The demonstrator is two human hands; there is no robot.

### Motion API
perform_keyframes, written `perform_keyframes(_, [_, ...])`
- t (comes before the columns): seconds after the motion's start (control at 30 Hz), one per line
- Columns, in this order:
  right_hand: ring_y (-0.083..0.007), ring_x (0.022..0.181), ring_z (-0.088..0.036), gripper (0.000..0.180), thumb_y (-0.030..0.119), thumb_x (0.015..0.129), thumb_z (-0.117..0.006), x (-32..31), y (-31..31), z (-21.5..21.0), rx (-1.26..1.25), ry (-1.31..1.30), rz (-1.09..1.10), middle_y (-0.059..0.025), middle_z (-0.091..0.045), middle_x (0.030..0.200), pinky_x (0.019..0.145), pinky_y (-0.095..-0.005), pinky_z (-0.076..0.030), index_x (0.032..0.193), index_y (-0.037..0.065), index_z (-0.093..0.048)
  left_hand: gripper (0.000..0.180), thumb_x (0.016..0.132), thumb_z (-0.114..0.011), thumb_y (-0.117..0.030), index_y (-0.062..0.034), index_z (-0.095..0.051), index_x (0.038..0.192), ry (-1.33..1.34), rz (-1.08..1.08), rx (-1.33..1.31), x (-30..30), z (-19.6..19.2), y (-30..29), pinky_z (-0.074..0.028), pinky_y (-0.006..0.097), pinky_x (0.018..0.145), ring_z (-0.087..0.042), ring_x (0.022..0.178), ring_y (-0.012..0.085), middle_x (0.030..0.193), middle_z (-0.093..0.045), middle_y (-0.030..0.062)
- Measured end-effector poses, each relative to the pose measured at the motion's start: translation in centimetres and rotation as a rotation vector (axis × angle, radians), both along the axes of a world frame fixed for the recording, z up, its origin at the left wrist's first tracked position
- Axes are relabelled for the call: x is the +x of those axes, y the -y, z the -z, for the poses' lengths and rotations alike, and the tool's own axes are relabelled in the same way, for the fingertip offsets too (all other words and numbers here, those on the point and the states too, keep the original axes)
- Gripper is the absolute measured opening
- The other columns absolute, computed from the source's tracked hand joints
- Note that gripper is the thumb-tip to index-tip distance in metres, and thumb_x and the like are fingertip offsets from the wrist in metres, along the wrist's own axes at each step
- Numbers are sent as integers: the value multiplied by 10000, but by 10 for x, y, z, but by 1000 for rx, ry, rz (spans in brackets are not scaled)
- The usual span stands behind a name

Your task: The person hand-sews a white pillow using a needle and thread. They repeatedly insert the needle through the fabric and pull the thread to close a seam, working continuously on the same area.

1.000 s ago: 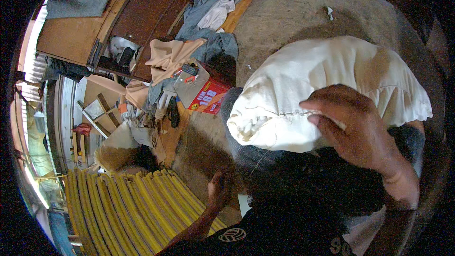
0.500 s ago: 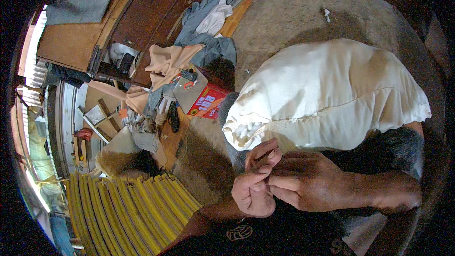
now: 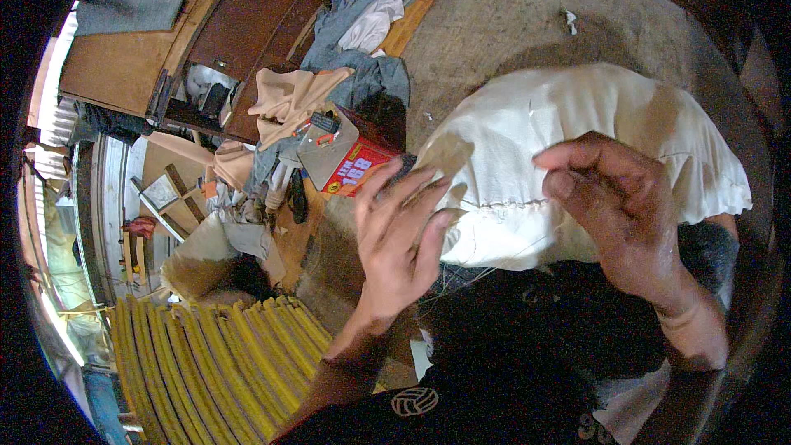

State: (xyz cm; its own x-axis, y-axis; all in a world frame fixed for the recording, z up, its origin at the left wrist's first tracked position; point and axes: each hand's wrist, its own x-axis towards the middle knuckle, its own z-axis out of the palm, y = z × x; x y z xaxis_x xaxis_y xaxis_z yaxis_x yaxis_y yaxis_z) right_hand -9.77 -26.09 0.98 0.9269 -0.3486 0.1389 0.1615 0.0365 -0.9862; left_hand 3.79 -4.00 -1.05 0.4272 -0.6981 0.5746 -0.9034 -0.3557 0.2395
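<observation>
A plump white stuffed cushion [image 3: 494, 148] lies across my lap, with a stitched seam along its near side. My left hand [image 3: 400, 239] is raised at the cushion's left end, its fingers apart and holding nothing I can see. It covers the end where white stuffing showed earlier. Above the cushion's right half, my right hand [image 3: 618, 206] is closed in a pinch, thumb against forefinger. Whatever it pinches is too small to make out. Fine dark thread-like lines show faintly near the cushion's lower edge.
Left of me stands a ridged yellow slatted piece [image 3: 206, 363]. Beyond it are a red box-shaped tin [image 3: 350, 166] with small tools on top, beige cloth [image 3: 292, 99], grey-blue fabric [image 3: 375, 82] and a wooden cabinet [image 3: 124, 66]. A white scrap [image 3: 571, 23] lies on the concrete floor.
My hands were together at the cushion's open left corner. They have parted: the left rose and opened, the right moved up and right over the cushion, still pinching.
</observation>
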Motion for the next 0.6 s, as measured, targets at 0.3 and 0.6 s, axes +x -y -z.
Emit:
perform_keyframes(0.3, [-107,967,-612,197,95,996,-656,16,-6,-3,-201,-12,64,-33,-630,1042,926,-266,-498,1151,-14,-709,231,777,-809,-49,-72,-791,1007,7,12,15,15,26,0,-457,460,1041,-564,1244,356,1240,-683,99])
perform_keyframes(0.6, [-121,850,-688,252,200,1043,-604,34,-4,12,509,91,83,-73,-708,1074,713,-257,-564,1208,26,-680,231,764,-799,-29,-68,-785,991,-5,75,6,13,18,3,-459,461,1034,-585,1224,372,1253,-678,126])
